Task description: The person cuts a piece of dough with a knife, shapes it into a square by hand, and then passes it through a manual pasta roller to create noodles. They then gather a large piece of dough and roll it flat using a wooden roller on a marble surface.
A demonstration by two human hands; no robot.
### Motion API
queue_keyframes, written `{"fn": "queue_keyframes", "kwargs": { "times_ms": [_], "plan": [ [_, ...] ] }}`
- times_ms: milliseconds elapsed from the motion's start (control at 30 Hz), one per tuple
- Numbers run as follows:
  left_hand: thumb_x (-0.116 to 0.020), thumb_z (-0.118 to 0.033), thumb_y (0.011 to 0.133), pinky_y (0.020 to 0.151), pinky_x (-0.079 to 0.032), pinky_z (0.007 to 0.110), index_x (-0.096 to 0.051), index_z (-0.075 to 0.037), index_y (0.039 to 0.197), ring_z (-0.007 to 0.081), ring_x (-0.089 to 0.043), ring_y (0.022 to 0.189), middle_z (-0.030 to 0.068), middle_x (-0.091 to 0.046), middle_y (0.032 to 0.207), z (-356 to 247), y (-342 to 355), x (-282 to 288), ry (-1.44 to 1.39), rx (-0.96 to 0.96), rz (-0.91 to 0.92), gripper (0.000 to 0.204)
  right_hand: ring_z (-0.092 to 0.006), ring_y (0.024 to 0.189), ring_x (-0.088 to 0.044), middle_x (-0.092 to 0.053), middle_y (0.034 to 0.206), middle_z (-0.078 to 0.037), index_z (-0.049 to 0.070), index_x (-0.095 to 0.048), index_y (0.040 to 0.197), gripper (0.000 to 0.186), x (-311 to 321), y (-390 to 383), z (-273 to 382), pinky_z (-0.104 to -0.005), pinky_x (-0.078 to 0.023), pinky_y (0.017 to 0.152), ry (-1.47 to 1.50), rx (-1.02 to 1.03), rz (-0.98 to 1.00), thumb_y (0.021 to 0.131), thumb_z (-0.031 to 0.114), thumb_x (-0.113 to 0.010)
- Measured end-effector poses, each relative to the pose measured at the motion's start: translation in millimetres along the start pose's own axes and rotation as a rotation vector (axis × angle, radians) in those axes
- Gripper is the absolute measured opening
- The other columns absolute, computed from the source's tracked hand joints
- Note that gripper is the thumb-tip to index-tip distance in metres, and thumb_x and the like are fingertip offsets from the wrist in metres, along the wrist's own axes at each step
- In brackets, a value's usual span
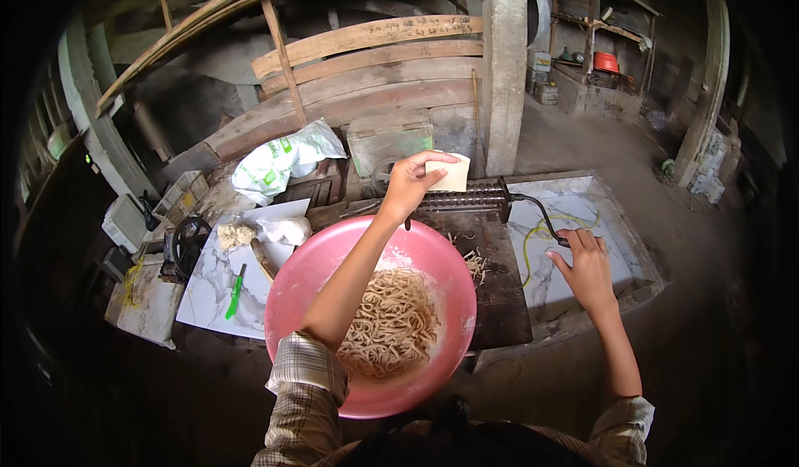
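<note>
dark wooden table (506, 310): metal roller machine (466, 199) at far edge, noodle scraps (476, 265) | pink basin (454, 271): overlaps table, contact hidden | white marbled board (204, 294), left: green knife (236, 290), pale dough lump (235, 235), clear plastic bag (287, 231) | marbled slab (573, 194), right: yellow cord (526, 255)

The dough sheet (454, 177) I pinch looks smooth and matt. At six o'clock my basin (455, 296) is glossy plastic; at two, the ribbed roller (466, 199) looks metal; at twelve, the planks (399, 70) are rough wood.

pale dough sheet (454, 175), held up, bent black crank (546, 215)
</note>
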State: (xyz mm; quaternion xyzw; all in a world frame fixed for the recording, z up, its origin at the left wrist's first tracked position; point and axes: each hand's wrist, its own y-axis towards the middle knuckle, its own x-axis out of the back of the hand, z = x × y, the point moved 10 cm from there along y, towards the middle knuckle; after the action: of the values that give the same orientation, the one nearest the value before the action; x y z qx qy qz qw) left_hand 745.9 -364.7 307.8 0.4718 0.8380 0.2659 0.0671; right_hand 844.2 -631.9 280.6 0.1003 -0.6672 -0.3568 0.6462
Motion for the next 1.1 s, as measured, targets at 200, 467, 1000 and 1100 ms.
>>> {"fn": "queue_keyframes", "kwargs": {
  "times_ms": [200, 467, 1000, 1100],
  "plan": [
    [-0.056, 0.005, 0.085, 0.084, -0.05, 0.024, -0.063, -0.001, 0.1, 0.0119, -0.061, 0.095, 0.0056, -0.064, 0.104, 3, 3, -7, 0.04, 0.015, -0.028, 0.017, -0.0259, 0.079, -0.055, -0.059, 0.078, -0.009, 0.005, -0.056, 0.086, 0.021, -10, 2, -14, -0.0385, -0.039, 0.07, -0.014, 0.008, -0.036, 0.075, 0.017, -0.069],
    [-0.055, 0.009, 0.084, 0.077, -0.05, 0.022, -0.064, -0.001, 0.095, 0.0078, -0.062, 0.086, 0.0038, -0.066, 0.098, 6, 4, -6, 0.139, 0.021, -0.08, 0.017, -0.0268, 0.073, -0.055, -0.058, 0.072, -0.01, 0.004, -0.053, 0.077, 0.02, -7, 3, -19, -0.0384, -0.039, 0.067, 0.027, 0.029, -0.059, 0.074, 0.015, -0.07],
    [-0.075, 0.001, 0.072, 0.071, -0.053, 0.026, -0.049, -0.005, 0.118, 0.0143, -0.063, 0.085, 0.01, -0.063, 0.096, 18, 21, 10, 0.13, 0.088, 0.04, 0.053, -0.0188, 0.053, -0.051, -0.049, 0.056, -0.001, 0.01, -0.05, 0.065, 0.019, 39, 49, -6, -0.0328, -0.037, 0.055, -0.171, 0.181, -0.452, 0.06, 0.0, -0.065],
    [-0.073, -0.005, 0.077, 0.08, -0.052, 0.026, -0.056, -0.004, 0.112, 0.0127, -0.061, 0.092, 0.0081, -0.063, 0.101, 25, 25, 5, 0.131, 0.161, 0.092, 0.039, -0.0186, 0.052, -0.049, -0.047, 0.055, -0.001, 0.011, -0.048, 0.063, 0.02, 46, 67, -8, -0.0327, -0.036, 0.054, -0.222, 0.183, -0.51, 0.061, -0.001, -0.063]
  ]
}}
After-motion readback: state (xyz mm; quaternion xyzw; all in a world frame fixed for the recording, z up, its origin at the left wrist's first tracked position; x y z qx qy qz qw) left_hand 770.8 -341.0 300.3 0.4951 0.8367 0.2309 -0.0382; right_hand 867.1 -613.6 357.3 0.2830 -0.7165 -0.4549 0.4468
